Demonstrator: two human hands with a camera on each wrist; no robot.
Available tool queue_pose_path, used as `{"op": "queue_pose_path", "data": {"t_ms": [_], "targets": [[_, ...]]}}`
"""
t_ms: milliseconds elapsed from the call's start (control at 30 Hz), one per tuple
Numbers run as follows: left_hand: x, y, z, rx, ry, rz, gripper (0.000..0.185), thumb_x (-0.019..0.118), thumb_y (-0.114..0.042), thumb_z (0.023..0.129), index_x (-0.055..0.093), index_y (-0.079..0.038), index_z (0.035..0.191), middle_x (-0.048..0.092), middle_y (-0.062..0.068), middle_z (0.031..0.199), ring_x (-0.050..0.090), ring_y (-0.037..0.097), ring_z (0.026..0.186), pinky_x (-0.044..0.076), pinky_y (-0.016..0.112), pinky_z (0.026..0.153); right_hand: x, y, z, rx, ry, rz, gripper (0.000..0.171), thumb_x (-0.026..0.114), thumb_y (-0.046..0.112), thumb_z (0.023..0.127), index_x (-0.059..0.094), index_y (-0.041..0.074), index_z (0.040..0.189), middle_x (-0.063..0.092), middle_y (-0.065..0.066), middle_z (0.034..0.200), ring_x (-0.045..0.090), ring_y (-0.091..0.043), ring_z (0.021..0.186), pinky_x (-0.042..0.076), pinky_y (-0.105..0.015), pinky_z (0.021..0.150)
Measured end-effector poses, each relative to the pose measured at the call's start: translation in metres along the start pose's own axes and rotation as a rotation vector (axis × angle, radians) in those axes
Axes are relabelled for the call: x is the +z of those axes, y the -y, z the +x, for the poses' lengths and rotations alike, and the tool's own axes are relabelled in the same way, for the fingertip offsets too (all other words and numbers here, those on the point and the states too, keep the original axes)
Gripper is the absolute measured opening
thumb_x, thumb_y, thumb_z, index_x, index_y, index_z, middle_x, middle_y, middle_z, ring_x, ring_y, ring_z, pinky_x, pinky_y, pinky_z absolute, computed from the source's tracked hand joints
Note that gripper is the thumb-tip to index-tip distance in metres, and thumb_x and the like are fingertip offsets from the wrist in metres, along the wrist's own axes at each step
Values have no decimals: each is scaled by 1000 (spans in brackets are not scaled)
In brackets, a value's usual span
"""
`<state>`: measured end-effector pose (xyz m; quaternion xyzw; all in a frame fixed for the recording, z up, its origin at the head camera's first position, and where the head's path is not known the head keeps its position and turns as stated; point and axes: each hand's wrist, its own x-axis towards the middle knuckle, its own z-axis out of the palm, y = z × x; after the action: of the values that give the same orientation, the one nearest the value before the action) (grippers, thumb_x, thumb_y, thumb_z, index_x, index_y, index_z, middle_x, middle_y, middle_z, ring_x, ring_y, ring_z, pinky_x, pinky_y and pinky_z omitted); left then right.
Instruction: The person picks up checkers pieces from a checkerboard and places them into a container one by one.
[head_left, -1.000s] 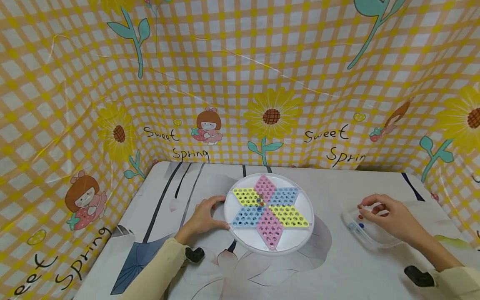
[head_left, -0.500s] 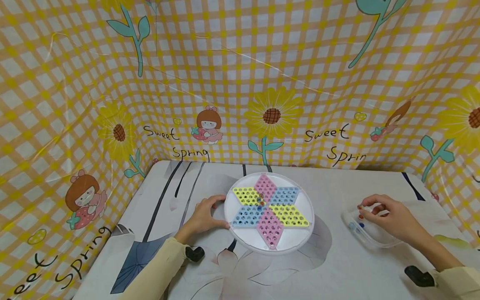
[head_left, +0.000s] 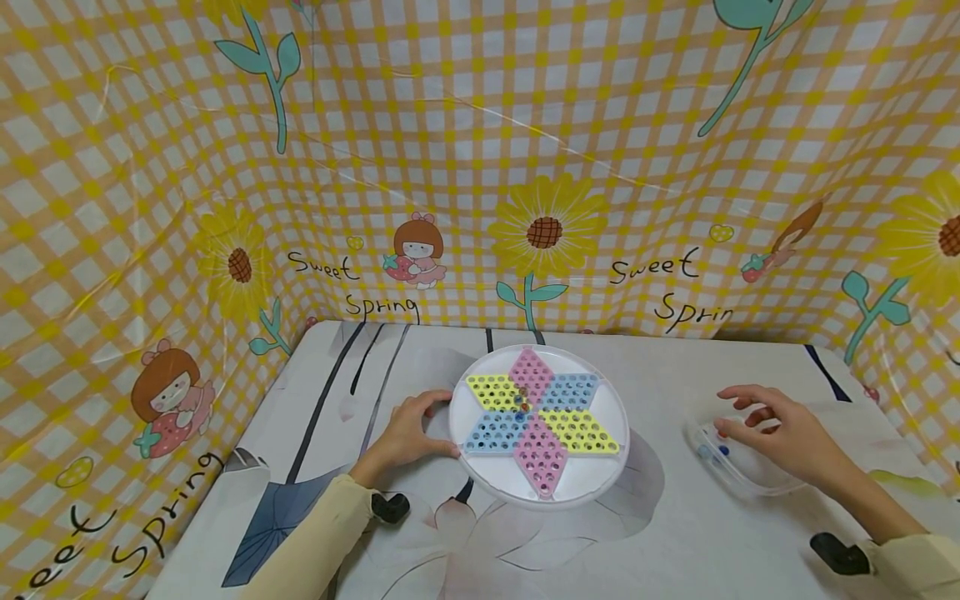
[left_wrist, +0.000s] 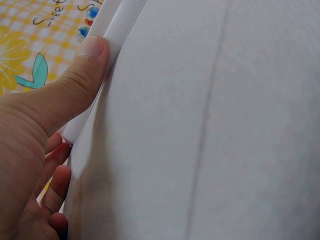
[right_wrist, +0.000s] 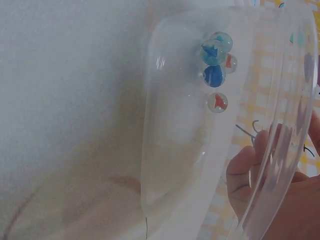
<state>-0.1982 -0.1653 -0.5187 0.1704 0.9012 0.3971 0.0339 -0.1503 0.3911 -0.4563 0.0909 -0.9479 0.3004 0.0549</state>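
A round white Chinese checkers board [head_left: 592, 475] with a pink, yellow and blue star stands in the middle of the table. My left hand [head_left: 405, 432] holds its left rim; in the left wrist view the thumb [left_wrist: 89, 62] lies along the edge, other fingers curled beside it. Several glass marbles [head_left: 521, 406] sit near the star's centre. At the right, my right hand [head_left: 776, 437] hovers over a clear plastic box [head_left: 738, 483], thumb and forefinger apart with nothing between them. Several marbles, including a dark blue marble [right_wrist: 214, 76] and a red-streaked marble [right_wrist: 218, 102], lie in the box.
The table [head_left: 555, 554] has a pale printed cover. Behind and at the sides hangs a yellow checked cloth [head_left: 465, 167] with sunflowers. A creased cover corner [head_left: 246, 467] sticks up at the table's left edge.
My right hand pinched a small reddish marble over the box; its thumb and forefinger have now spread and that marble has left them. The left hand and board have stayed put.
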Motion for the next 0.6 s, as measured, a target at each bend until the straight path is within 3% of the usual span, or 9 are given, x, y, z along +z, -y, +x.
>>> {"op": "queue_pose_path", "data": {"t_ms": [233, 600], "targets": [[-1, -2, 0, 7, -3, 1, 90, 98, -36, 66, 57, -20, 145, 62, 1, 130, 50, 19, 105, 29, 42, 90, 1, 1, 1, 6, 4, 3, 49, 79, 31, 92, 63, 10, 133, 62, -19, 116, 53, -2, 83, 48, -24, 64], [-3, -8, -3, -14, 2, 7, 90, 98, -35, 66, 57, -19, 145, 61, 1, 117, 47, 18, 100, 28, 40, 88, -6, 5, 4, -20, 38, -5, 46, 78, 31, 93, 63, 11, 131, 62, -17, 117, 54, -2, 84, 48, -25, 64]]}}
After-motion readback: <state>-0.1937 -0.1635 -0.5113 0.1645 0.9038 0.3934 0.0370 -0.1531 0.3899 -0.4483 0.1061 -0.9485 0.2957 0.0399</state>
